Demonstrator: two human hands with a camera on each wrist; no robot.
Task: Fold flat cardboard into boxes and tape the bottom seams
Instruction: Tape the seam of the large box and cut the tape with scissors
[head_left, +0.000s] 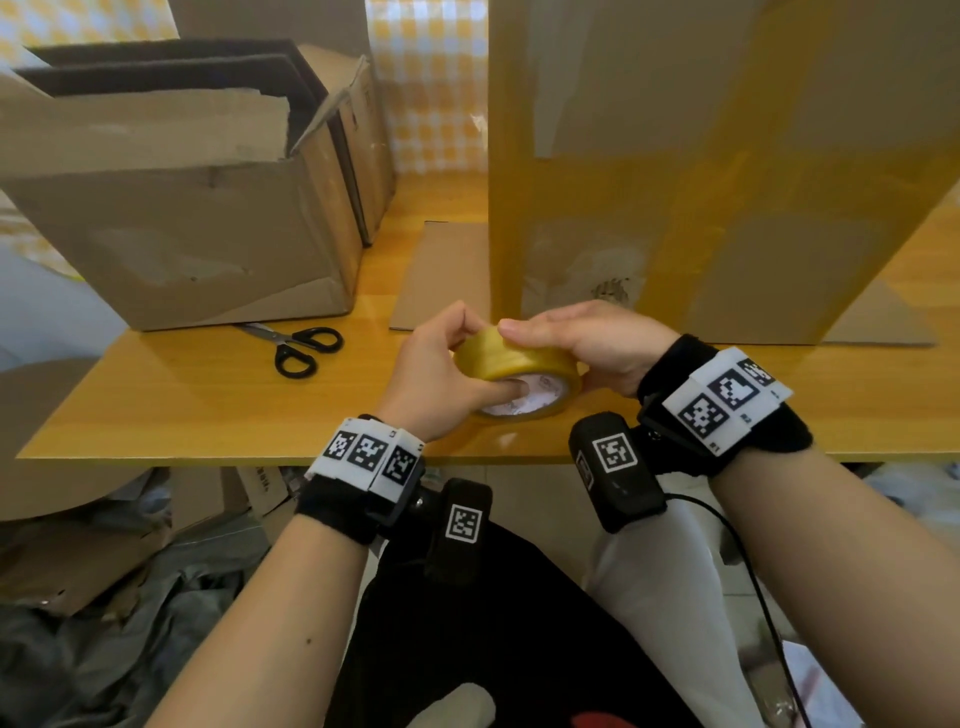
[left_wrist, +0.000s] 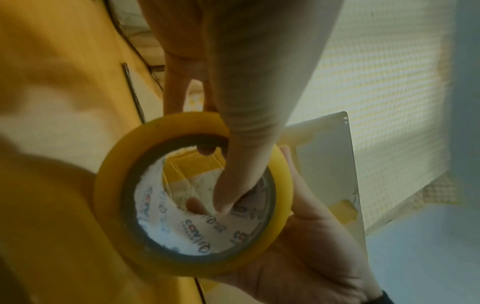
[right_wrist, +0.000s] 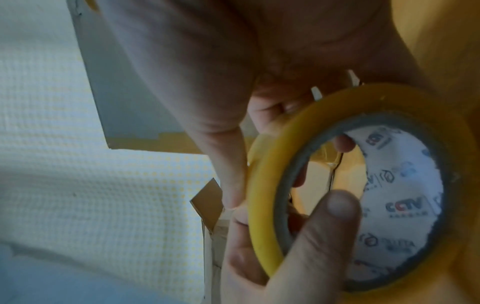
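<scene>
Packing workspace, wooden table (head_left: 208, 405), worn cardboard boxes (head_left: 182, 208), scissors (head_left: 298, 345), cardboard scraps underneath (head_left: 78, 545)

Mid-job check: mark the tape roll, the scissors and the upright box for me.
tape roll (head_left: 511, 357): head view, on its yellow outer band between both hands.
scissors (head_left: 297, 348): head view, on the black handle loops.
upright box (head_left: 727, 171): head view, on its tape-covered front face.

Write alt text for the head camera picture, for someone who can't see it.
Two hands hold a roll of yellowish tape just above a wooden table: the left hand hooks a thumb into its core, the right hand grips its rim. A tall taped cardboard box stands behind; black scissors lie to the left.
</scene>
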